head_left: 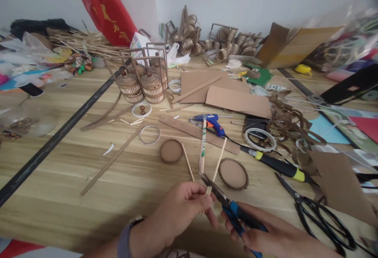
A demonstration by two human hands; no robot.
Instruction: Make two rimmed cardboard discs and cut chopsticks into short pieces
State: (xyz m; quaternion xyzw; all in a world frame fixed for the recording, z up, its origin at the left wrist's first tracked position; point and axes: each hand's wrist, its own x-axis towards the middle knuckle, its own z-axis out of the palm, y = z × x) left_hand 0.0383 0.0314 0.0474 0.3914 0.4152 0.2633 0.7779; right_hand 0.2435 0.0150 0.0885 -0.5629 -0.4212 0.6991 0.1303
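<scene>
Grasping blue-and-black pliers (pixel 234 210), the right hand (pixel 260 228) has its fingers wrapped around the handles at the near edge of the desk (pixel 67 210). The left hand (pixel 174 206) pinches a few short wooden sticks (pixel 208 191) between thumb and fingers, their upper ends right at the pliers' jaws; whether the jaws actually bite on them I cannot tell.

Just beyond the hands, a clear sleeve with green print (pixel 203 143) holds more sticks, and a loose stick lies on either side of it. Outside these are two round cardboard discs with ridged brown rims, one to the left (pixel 171 151) and one to the right (pixel 233 174). Farther back, a blue glue gun (pixel 217 125) lies beside a brown strip (pixel 180 128), partly behind the sleeve.

To the right are a black-and-yellow utility knife (pixel 280 166) and black-handled scissors (pixel 304 203). To the left, small lidded baskets (pixel 152 88) with tall handles stand together, and two brown beads (pixel 142 110) sit inside a white ring in front of them.
</scene>
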